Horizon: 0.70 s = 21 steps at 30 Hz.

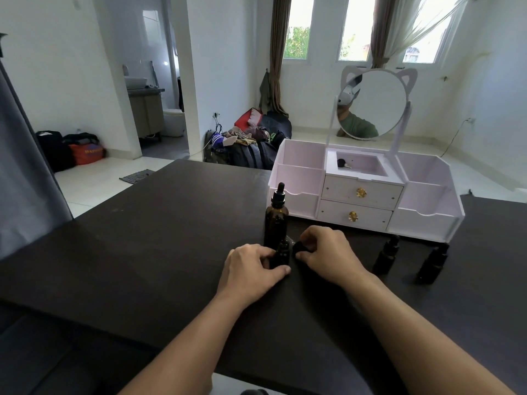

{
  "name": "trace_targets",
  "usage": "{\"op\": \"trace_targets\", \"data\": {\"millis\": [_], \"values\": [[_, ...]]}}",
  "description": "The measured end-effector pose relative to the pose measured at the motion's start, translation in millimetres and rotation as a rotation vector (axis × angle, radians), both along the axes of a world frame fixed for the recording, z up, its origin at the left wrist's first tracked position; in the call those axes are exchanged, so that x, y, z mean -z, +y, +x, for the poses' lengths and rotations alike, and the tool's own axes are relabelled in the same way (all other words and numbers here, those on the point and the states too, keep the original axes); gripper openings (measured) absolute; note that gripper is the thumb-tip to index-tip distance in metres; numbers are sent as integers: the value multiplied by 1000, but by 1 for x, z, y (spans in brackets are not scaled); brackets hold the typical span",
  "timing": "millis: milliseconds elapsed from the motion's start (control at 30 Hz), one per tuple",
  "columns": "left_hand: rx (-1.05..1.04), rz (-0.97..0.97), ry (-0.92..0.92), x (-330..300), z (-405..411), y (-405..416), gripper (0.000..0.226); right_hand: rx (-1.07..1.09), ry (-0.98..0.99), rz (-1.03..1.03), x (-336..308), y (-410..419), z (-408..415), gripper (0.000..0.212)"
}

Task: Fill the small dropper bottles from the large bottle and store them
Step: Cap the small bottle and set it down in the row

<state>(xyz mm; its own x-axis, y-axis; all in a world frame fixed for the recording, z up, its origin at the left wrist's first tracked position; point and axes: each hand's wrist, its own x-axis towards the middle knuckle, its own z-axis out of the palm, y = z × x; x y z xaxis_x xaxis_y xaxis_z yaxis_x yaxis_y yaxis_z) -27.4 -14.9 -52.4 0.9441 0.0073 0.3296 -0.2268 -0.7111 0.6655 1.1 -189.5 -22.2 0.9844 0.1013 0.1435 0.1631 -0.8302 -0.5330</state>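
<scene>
The large amber dropper bottle (276, 220) stands capped on the dark table (142, 252), in front of the white organizer (427, 215). Just before it, my left hand (251, 269) grips a small dark dropper bottle (281, 254) that stands on the table. My right hand (328, 252) pinches that bottle's black dropper cap (299, 248), held just to the right of the bottle's neck. Two more small capped bottles (386, 255) (433, 265) stand to the right. Another small dropper bottle (343, 164) lies in the organizer's top middle compartment.
The organizer has two drawers with gold knobs (361, 192), open side bins and a round cat-ear mirror (372, 104) on top. Bags and clothes (248, 143) lie on the floor behind the table. A grey cloth (25, 181) hangs at the left.
</scene>
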Motion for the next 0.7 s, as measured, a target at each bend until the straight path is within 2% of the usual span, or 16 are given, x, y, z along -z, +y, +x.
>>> {"op": "trace_targets", "data": {"millis": [133, 300, 467, 700], "values": [[1, -1, 5, 1, 0, 1, 31, 42, -59, 24, -4, -5, -3, 24], [-1, -6, 38, 3, 2, 2, 35, 70, -206, 154, -20, -19, -14, 20], [7, -2, 53, 3, 2, 2, 34, 25, -260, 292, -35, -35, -17, 18], [6, -18, 60, 5, 4, 2, 22, -123, -468, 333, -34, -25, -21, 22]]}}
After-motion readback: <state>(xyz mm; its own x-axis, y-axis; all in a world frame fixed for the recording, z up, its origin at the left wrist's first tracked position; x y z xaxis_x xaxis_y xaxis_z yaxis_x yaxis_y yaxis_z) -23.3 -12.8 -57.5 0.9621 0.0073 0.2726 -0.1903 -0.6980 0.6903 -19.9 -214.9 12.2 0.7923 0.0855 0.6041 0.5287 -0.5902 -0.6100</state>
